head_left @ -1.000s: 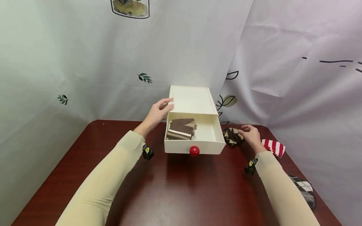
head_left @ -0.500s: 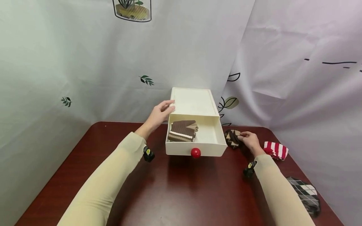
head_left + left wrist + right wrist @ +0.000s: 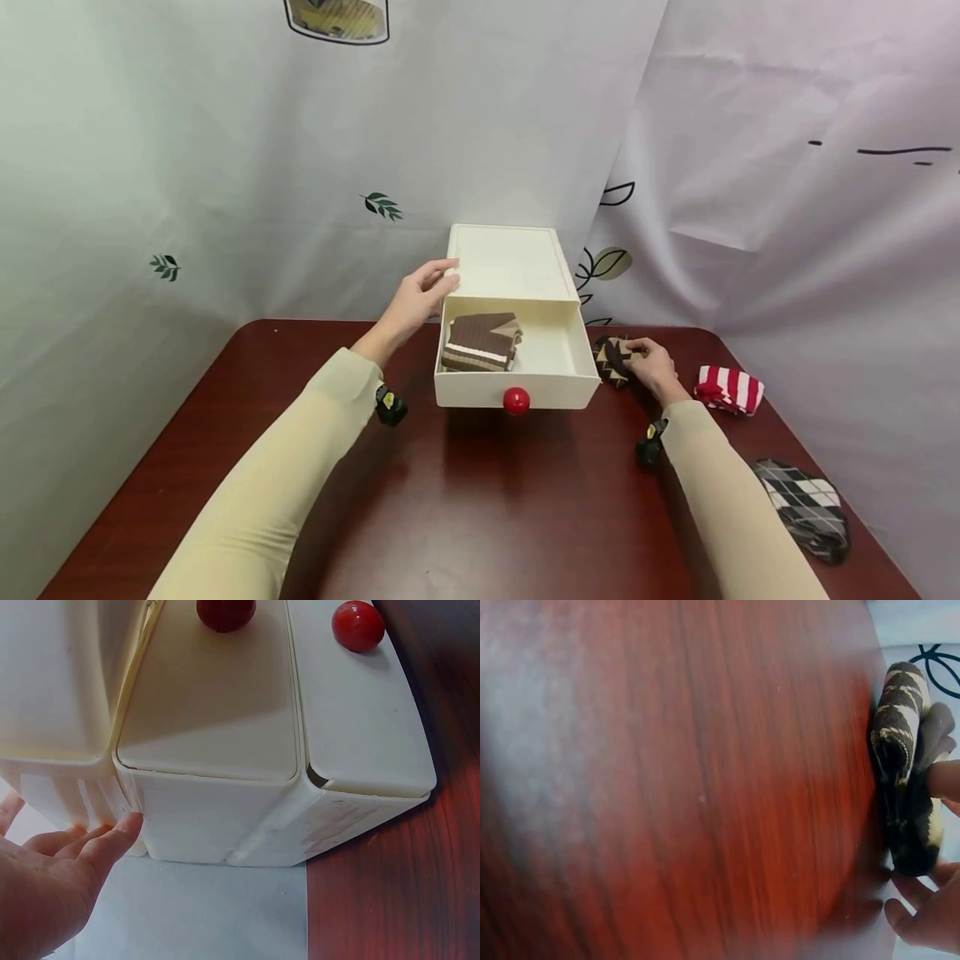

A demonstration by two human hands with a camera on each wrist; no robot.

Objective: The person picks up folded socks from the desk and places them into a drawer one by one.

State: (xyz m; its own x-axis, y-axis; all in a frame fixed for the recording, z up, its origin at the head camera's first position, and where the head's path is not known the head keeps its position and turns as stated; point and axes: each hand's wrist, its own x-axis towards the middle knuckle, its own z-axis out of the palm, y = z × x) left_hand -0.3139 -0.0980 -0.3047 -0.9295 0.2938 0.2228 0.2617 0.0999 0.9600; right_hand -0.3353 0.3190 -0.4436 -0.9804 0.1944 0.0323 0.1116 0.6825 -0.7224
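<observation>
Head view: glossy red-brown wood surface (image 3: 480, 508), rounded far corners, light sheen toward the near middle.
Room: pale creased sheets (image 3: 247, 125) hang behind and at both sides, greenish cast at left, pinkish at right. Prints: leaf sprigs (image 3: 382, 206), larger leaf (image 3: 613, 263) right of the unit, part of a jar (image 3: 339, 18) at top.
Drawer unit: white drawer unit (image 3: 513, 262) at the far edge, near the back sheet; lower drawers with red knobs show in the left wrist view.
Top drawer: top drawer (image 3: 465, 392) pulled out, red knob (image 3: 516, 401) on front; brown folded bundle (image 3: 482, 342) with cream stripe inside, left part.
Left hand: left hand (image 3: 411, 304) at the unit's left upper edge, fingers extended, touching its side.
Right hand: right hand (image 3: 652, 367) pinches the patterned bundle (image 3: 615, 358), thumb on top.
Patterned bundle: brown and tan, on the surface just right of the drawer.
Right edge: red-white striped bundle (image 3: 729, 389); nearer, grey-black-white plaid bundle (image 3: 804, 508).
Sleeves: pale yellow sleeves (image 3: 262, 467).
</observation>
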